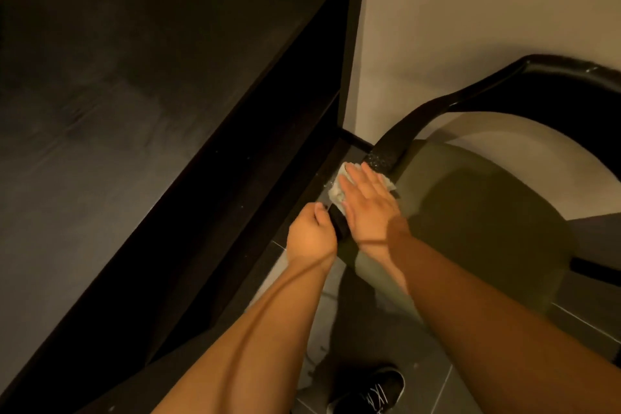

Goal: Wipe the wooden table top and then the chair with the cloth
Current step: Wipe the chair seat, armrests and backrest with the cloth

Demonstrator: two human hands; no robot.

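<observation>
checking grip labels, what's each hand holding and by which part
The left hand grips the chair armrest at its front end. The right hand holds nothing: it presses the cloth flat on that armrest, fingers straight.

We see only the pale edges of the cloth [336, 190] — the rest lies under the flat right hand [368, 208]. The left hand [311, 239] curls round the armrest [393, 144], so its fingertips are out of our sight. The chair [470, 212] runs off the right edge. The table top [134, 111] is smeared with blur and cut at the left — the shoe [373, 393] by the bottom edge.
</observation>
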